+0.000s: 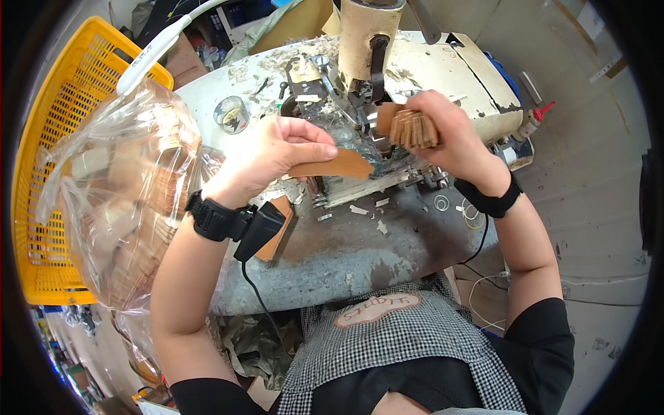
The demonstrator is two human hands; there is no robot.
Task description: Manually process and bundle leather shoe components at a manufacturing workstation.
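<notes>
My left hand point(294, 146) pinches one flat tan leather-like piece point(335, 164) between thumb and fingers, its pointed end toward the right. To the right, my right hand point(449, 128) is closed around a thick bundle of similar pieces point(413, 129), their edges fanned out. Both hands are in front of the head of an off-white machine point(366, 41), probably a leather skiving machine. A small stack of tan pieces point(278, 225) lies on the worktable point(311, 277) below my left wrist, partly hidden by the black device strapped there.
At the left, a clear plastic bag point(124, 207) full of bundled pieces leans on a yellow basket point(52, 228). A glass jar point(231, 115) stands on the scrap-strewn table. A white lamp arm point(152, 59) reaches in above. A red-tipped bottle point(532, 121) stands at the right; black cables hang from my wrists.
</notes>
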